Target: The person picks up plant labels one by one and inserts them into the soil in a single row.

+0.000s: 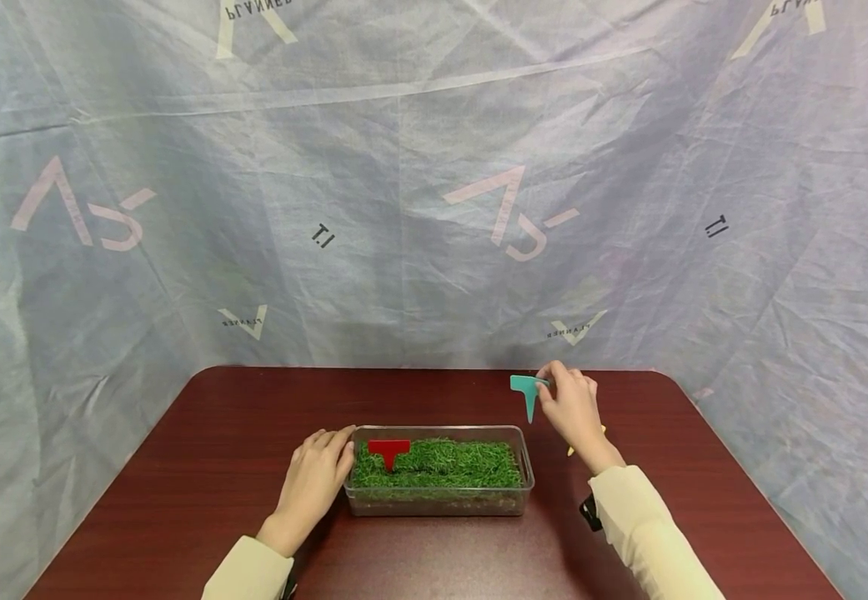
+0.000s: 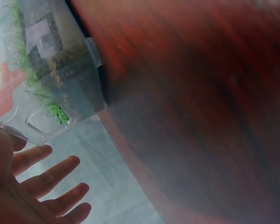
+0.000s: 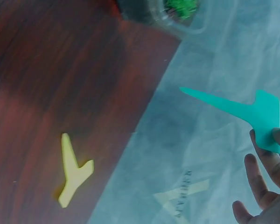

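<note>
My right hand pinches a teal T-shaped plant label by one end of its crossbar. The label hangs in the air with its pointed stem down, above and beyond the right end of a clear plastic bin. Green grass fills the bin, and a red T-shaped plant label stands upright in it near the left end. At the bin's left end my left hand rests by the rim, its fingers extended and spread in the left wrist view. The red label's lower tip is hidden in the grass.
A yellow T-shaped plant label lies flat on the dark red-brown table, mostly hidden behind the right wrist in the head view. A grey printed cloth hangs behind the table and along both sides.
</note>
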### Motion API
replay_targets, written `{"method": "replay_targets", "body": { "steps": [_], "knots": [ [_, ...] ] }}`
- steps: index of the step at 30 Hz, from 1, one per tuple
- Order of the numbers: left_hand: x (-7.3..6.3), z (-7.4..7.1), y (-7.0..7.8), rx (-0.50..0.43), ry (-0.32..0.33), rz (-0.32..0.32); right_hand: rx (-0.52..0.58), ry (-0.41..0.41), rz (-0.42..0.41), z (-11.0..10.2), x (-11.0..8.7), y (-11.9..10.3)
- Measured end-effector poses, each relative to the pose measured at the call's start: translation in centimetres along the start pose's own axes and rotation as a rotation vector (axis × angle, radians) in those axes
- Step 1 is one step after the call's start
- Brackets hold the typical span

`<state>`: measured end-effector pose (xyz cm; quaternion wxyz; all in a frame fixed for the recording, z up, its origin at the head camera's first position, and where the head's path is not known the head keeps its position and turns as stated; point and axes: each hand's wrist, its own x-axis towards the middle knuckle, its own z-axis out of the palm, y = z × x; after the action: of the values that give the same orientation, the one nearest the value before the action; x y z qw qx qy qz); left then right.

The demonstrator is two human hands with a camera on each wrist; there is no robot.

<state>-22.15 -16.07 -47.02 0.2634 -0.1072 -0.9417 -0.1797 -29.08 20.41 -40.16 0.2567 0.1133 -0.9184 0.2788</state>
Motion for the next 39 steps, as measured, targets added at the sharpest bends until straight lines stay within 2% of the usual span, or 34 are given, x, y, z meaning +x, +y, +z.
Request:
{"method": "replay_targets", "body": {
  "steps": [15, 26, 39],
  "knots": [
    [-0.1, 0.1, 0.0, 0.011, 0.007, -0.008, 0.08, 0.069, -0.135, -0.5, -0.3, -4.2],
    [-0.1, 0.0, 0.0, 0.005, 0.005, -0.003, 0.108, 0.013, -0.188, 0.5, -1.4, -6.5],
    [-0.1, 0.2, 0.0, -0.003, 0.037, 0.009, 0.149, -0.012, -0.237, 2.5, -2.9, -7.9]
  ]
}}
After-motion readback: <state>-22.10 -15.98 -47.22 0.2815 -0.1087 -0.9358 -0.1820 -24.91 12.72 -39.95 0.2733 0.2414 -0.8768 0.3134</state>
